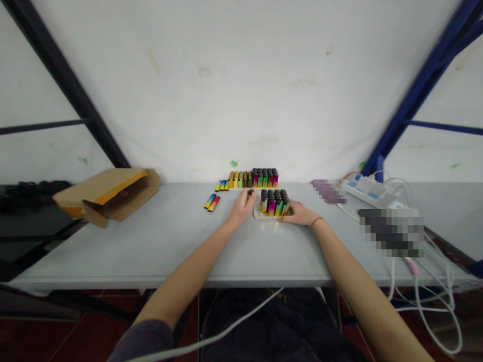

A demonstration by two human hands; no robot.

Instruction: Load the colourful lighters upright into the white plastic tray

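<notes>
A lighter with a black top (pixel 250 191) is pinched upright in my left hand (pixel 240 208), most of its body hidden by the fingers. This hand is beside the left end of a white tray (pixel 260 216). Several colourful lighters (pixel 274 203) with black tops stand upright in rows in the tray; its left end shows bare slots. My right hand (pixel 301 214) grips the tray's right end, thumb along the front. Left of my hands lie two loose lighters (pixel 212 202), one blue-yellow and one red-yellow.
Behind the tray, a second group of lighters (pixel 265 178) stands by the wall, with yellowish ones (pixel 240 179) alongside. An open cardboard box (pixel 113 188) lies on the table's left. A power strip (pixel 372 191), blurred-out devices and white cables (pixel 417 291) occupy the right.
</notes>
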